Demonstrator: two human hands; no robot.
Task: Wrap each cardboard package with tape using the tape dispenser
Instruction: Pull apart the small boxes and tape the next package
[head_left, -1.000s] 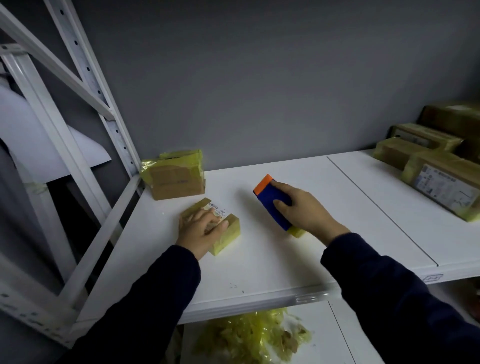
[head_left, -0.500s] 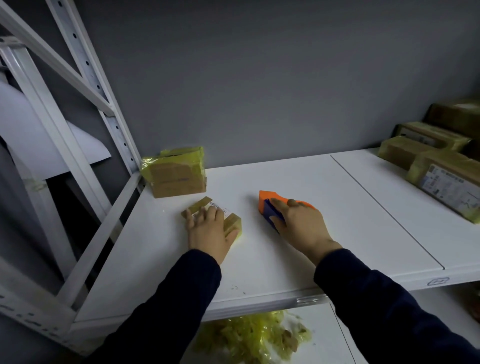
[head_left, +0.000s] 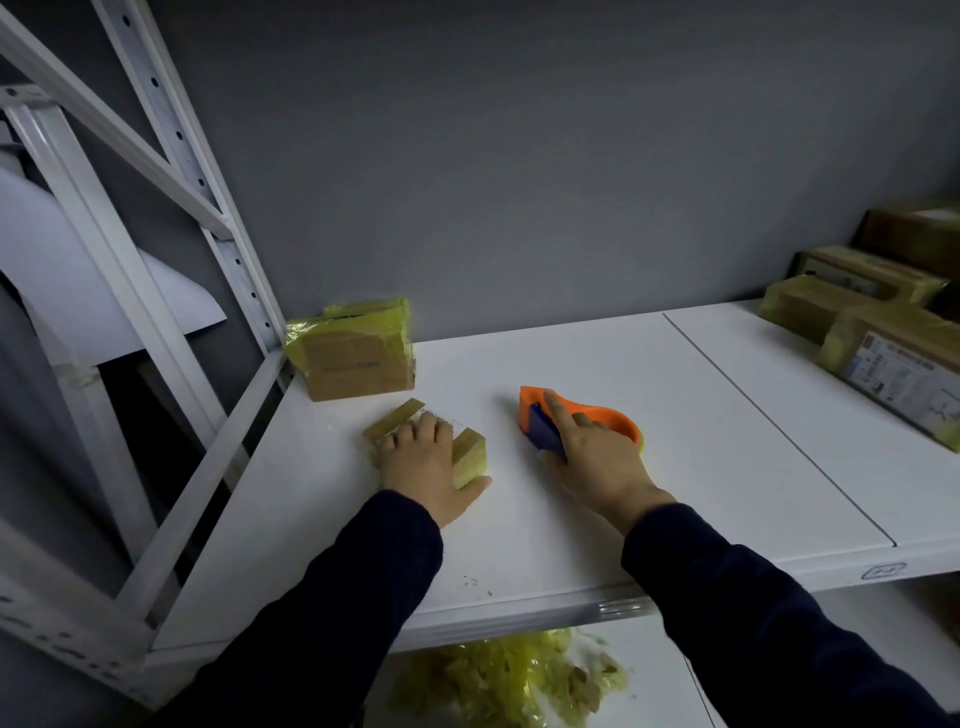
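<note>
The left hand covers the middle of the small package, so only its two ends show. The label beyond the fingers is too blurred to read. The right hand hides most of the dispenser; of the tape only a yellow sliver shows. The packages at the right are cut off by the frame's edge, their print too small to read. Yellow scraps lie partly behind the shelf lip.
</note>
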